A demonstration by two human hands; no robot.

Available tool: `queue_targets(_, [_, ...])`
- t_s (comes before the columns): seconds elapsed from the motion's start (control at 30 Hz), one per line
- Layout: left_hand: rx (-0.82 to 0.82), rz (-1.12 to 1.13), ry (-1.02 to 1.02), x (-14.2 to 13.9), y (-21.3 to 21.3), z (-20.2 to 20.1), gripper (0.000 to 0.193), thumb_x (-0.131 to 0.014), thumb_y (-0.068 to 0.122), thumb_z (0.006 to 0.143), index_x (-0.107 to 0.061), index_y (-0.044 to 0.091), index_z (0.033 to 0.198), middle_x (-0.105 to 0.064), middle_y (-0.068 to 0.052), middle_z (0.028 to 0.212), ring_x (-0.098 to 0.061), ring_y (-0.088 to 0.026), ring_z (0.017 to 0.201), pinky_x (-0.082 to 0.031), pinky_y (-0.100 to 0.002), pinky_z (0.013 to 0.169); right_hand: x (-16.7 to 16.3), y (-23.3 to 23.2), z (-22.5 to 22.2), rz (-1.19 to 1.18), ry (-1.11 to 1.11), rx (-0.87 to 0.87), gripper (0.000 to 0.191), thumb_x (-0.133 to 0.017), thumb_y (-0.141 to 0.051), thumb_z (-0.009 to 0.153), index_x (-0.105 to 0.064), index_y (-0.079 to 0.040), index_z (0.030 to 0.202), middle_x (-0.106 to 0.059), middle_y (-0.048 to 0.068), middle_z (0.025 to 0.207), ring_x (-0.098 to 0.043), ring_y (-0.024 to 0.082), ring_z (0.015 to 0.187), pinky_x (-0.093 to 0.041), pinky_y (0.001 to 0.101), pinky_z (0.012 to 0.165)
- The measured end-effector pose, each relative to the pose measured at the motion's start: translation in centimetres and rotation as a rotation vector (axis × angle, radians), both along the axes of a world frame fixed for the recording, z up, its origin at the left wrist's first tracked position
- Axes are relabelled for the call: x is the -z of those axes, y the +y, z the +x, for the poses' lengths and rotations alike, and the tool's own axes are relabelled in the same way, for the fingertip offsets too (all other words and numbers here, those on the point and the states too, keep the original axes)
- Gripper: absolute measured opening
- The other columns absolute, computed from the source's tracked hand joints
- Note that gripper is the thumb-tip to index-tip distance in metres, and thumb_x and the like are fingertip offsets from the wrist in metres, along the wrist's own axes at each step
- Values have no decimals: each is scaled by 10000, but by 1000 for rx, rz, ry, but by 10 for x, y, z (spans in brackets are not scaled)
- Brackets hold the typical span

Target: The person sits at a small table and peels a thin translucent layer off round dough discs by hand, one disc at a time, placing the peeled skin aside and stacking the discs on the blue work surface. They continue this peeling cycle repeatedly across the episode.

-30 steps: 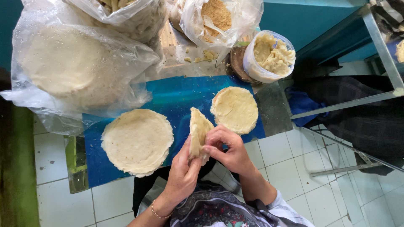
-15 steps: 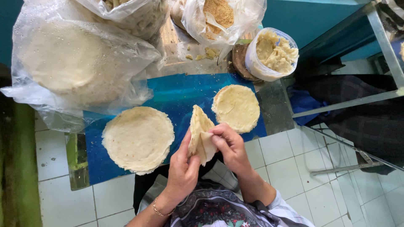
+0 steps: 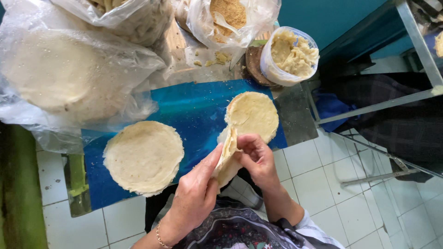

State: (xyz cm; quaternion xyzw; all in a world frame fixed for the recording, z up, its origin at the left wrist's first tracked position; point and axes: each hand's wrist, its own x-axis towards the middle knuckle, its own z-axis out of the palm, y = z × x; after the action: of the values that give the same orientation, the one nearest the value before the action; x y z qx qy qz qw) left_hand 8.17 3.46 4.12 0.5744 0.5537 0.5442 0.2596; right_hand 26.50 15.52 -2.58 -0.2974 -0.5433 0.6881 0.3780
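A: Status on the hands?

B: Both on one folded dough round (image 3: 227, 159). Left hand (image 3: 196, 193) is under and behind it, fingers flat along the fold, thumb up against it. Right hand (image 3: 256, 157) is closed on the upper edge, fingertips pinching the fold shut.

A: Where's the piece?

B: Held in the air at the near edge of the worktop (image 3: 295, 113), over the blue sheet (image 3: 194, 110) border. Stands roughly on edge, tilted.

A: What's around it?

B: A flat dough disc (image 3: 253, 115) lies on the blue sheet just behind the right hand; the folded piece overlaps its near edge in view, can't tell if they touch. A stack of dough discs (image 3: 144, 157) sits left of the left hand, apart from it. A clear tub of pale filling (image 3: 290, 55) is at the back right. A big clear bag of dough rounds (image 3: 60, 78) is at back left, and a bag of brown crumbs (image 3: 230, 18) at the back centre.
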Motion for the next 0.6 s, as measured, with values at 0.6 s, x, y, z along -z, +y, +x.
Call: queue_targets(0.6, [51, -164, 90, -23, 4, -7, 657, -536, -113, 837, -509, 31, 1477, -702, -222, 1250, -710, -336, 1091, -574, -358, 921, 8, -16, -20, -177, 122, -1, 353, -699, -36, 987, -584, -16, 1320, -672, 75, 1226, -620, 143, 1144, -505, 330, 1018])
